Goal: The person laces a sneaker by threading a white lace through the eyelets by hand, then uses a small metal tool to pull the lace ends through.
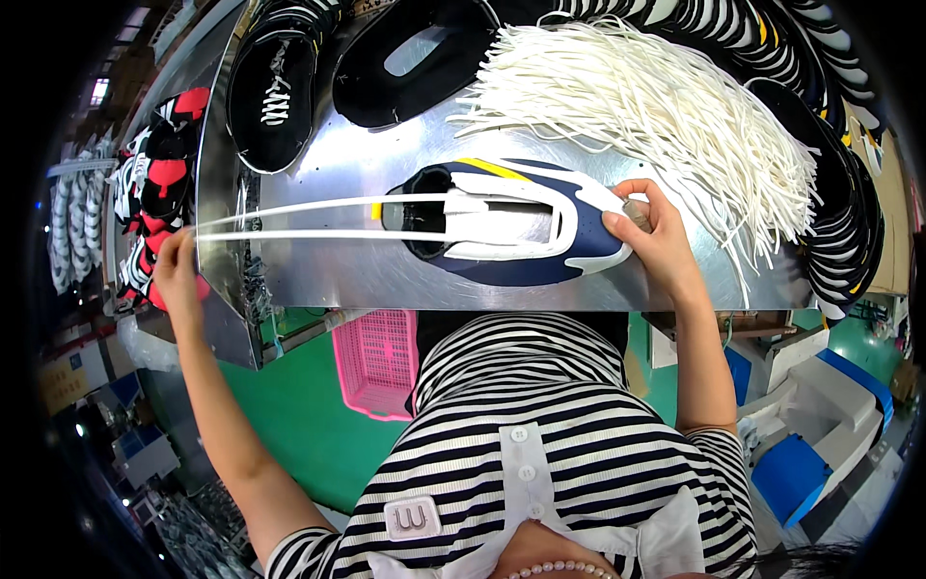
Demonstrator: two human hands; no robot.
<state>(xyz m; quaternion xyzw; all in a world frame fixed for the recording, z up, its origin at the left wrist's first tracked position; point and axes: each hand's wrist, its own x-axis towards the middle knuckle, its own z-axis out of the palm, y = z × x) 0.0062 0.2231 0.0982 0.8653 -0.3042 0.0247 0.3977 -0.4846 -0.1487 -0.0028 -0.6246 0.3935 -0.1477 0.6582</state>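
Pink plastic basket [376, 362] with openwork walls noted below the near edge of the metal table [318, 280], against green floor [280, 425]. Right: white machine [820, 410] with blue panels. Far left: pale grey bundles [75, 222] hanging; red, black and white shoe parts [165, 179] grouped beside the table.

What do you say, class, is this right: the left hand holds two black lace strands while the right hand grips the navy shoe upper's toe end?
Not quite: the head view shows the left hand holding two white lace strands, not black. The rest stands.
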